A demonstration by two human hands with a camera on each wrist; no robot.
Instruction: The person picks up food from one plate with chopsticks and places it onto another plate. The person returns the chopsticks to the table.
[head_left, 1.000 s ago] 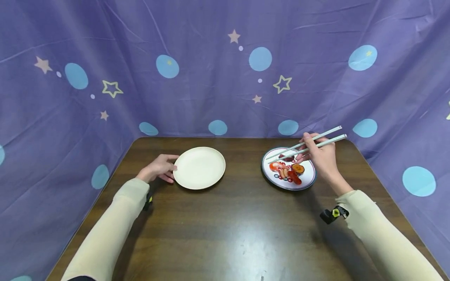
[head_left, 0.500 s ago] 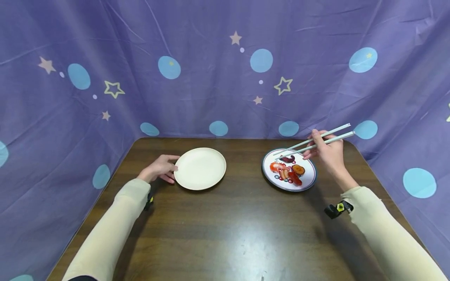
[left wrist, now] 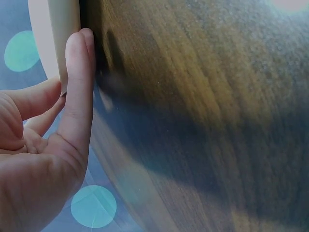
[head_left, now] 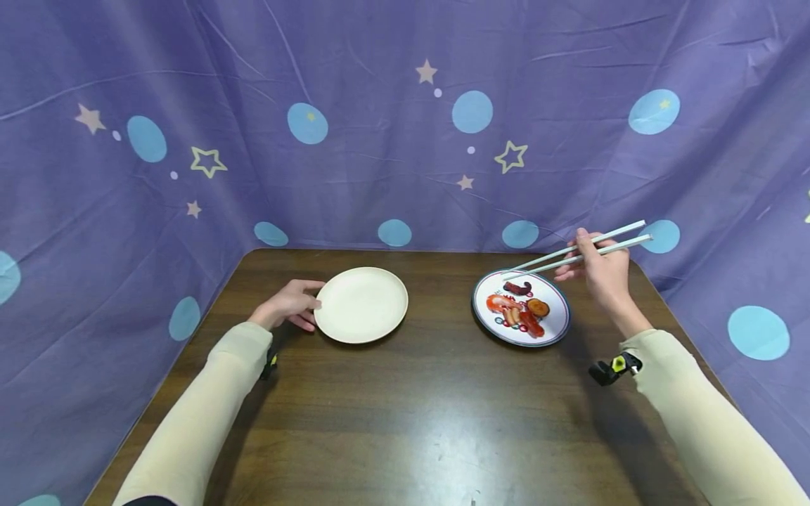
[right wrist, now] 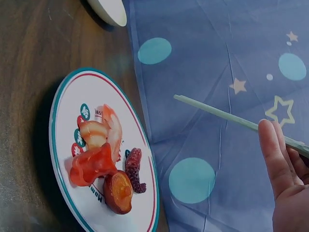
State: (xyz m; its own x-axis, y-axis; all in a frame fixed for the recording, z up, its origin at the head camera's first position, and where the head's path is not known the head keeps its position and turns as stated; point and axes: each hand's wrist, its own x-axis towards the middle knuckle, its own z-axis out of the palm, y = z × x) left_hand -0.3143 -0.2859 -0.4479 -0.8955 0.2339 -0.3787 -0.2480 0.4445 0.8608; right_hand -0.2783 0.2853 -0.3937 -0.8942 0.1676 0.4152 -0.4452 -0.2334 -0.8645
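Observation:
My left hand (head_left: 290, 305) pinches the left rim of a plain cream plate (head_left: 363, 306), thumb above and fingers below in the left wrist view. My right hand (head_left: 606, 277) holds a pair of pale green chopsticks (head_left: 633, 242). Their tips are slightly apart, with nothing between them, over the far rim of a patterned plate (head_left: 557, 325). On that plate lie a dark purple tentacle-like piece (head_left: 517, 289), an orange-white shrimp-like piece (head_left: 502, 303), a brown-orange round piece (head_left: 538, 308) and a glossy red piece (head_left: 533, 325). A pale striped piece (right wrist: 93, 133) sits among them in the right wrist view.
Both plates are on the far half of a brown wooden table (head_left: 380, 422). A purple curtain (head_left: 354, 183) with stars and blue spots hangs directly behind and beside it. Black wrist cameras sit under both cuffs.
My right hand and the chopsticks have moved right and slightly away, uncovering the dark purple piece. The left hand keeps its hold on the cream plate.

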